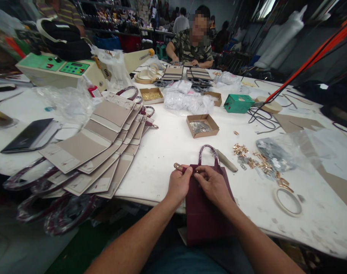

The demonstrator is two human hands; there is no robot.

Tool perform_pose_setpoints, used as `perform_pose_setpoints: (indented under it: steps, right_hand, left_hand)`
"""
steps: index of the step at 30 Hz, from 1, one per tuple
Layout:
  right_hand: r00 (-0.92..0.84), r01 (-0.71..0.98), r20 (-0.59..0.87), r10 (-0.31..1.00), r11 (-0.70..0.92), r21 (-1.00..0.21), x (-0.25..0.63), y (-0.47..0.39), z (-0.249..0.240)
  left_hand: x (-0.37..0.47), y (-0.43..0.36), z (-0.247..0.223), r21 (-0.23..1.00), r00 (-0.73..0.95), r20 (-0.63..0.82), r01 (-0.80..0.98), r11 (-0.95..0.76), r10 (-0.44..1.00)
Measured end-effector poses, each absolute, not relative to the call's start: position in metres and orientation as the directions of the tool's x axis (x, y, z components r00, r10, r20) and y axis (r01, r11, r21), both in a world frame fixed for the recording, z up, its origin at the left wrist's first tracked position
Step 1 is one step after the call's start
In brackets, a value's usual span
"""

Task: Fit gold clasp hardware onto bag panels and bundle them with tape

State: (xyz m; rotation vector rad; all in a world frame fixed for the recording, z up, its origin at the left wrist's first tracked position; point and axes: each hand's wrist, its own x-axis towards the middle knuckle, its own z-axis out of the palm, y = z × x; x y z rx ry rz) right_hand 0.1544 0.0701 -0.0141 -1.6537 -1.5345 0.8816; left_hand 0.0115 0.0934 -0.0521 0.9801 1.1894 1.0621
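A dark maroon bag panel (203, 224) with a plastic-wrapped handle (208, 147) hangs partly over the table's front edge, below both hands. My left hand (179, 182) pinches a short maroon strap whose gold metal fitting (178, 166) sticks out to the left. Close beside it, my right hand (214, 184) has thumb and fingertips pressed together at the panel's upper part. Whatever lies between those fingertips is too small to make out. A grey-brown bar-shaped tool (227, 161) rests just right of the handle.
Beige bag panels (84, 146) are stacked at left. Gold fittings (254, 158) and a tape roll (287, 201) lie at right. Ahead are a cardboard box (202, 126) of small metal parts and a green box (238, 103). A person in camouflage (194, 49) sits across the table.
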Motion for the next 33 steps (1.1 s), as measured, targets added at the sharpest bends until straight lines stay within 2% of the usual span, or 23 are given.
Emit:
perform_pose_setpoints:
  steps: [7, 14, 19, 21, 27, 33]
  right_hand:
    - [0.163, 0.476, -0.095, 0.982, -0.163, -0.865, 0.153, 0.07, -0.014]
    - [0.135, 0.557, 0.038, 0.99, -0.045, -0.829, 0.147, 0.068, -0.017]
    - [0.155, 0.545, 0.104, 0.982, 0.002, -0.838, 0.147, 0.066, -0.021]
    - [0.144, 0.566, 0.145, 0.979, 0.039, -0.823, 0.145, 0.063, -0.022]
    - [0.054, 0.592, 0.054, 0.997, 0.012, -0.806, 0.152, 0.064, -0.016]
    - [-0.009, 0.585, 0.018, 1.0, 0.02, -0.811, 0.156, 0.07, -0.007]
  left_hand:
    - [0.01, 0.093, -0.049, 0.984, 0.034, -0.173, -0.044, 0.174, 0.984]
    - [0.009, 0.09, -0.042, 0.998, 0.023, -0.025, 0.065, 0.023, 0.999]
    - [0.009, 0.089, -0.042, 0.998, 0.024, -0.001, 0.062, 0.0, 1.0]
    - [0.008, 0.089, -0.043, 0.999, 0.037, -0.009, 0.049, 0.007, 0.999]
    - [0.008, 0.09, -0.051, 0.988, 0.061, -0.152, -0.03, 0.154, 0.986]
    - [0.012, 0.091, -0.058, 0.984, 0.016, -0.169, -0.048, 0.169, 0.986]
